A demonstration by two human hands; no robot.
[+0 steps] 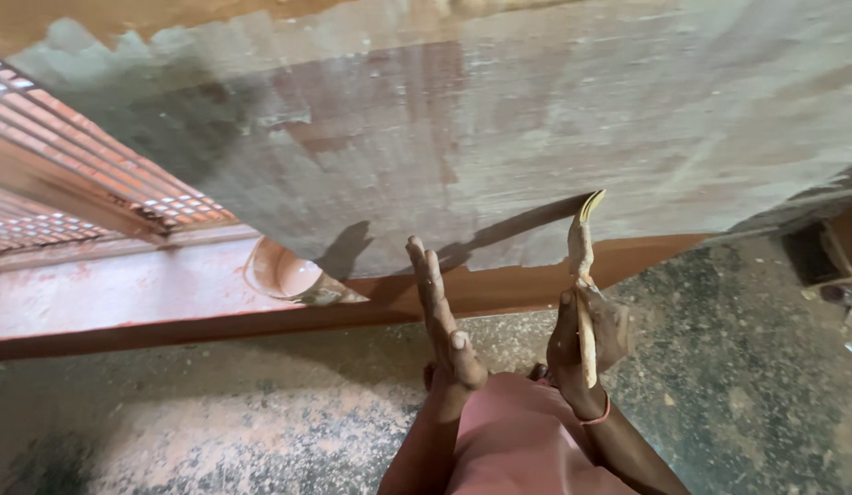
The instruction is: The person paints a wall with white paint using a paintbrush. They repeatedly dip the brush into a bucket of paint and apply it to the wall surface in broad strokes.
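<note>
Putty knife [583, 275], paste-caked, stands upright at 4 o'clock, blade tip at the grey-skimmed wall [536, 110]. Right hand [586, 335] grip closed round its handle; handle mostly hidden. Left hand [444, 316] at 6 o'clock: flat, fingers straight, holding nothing. Both forearms cut off below.

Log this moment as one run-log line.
left hand: open, flat on wall | right hand: grips putty knife, blade at wall

Slatted metal grille [87, 165] beside speckled floor [215, 431]

The rough grey speckled concrete floor [737, 403] carries pale reddish sanding dust [261, 440], thickest at the left.
</note>
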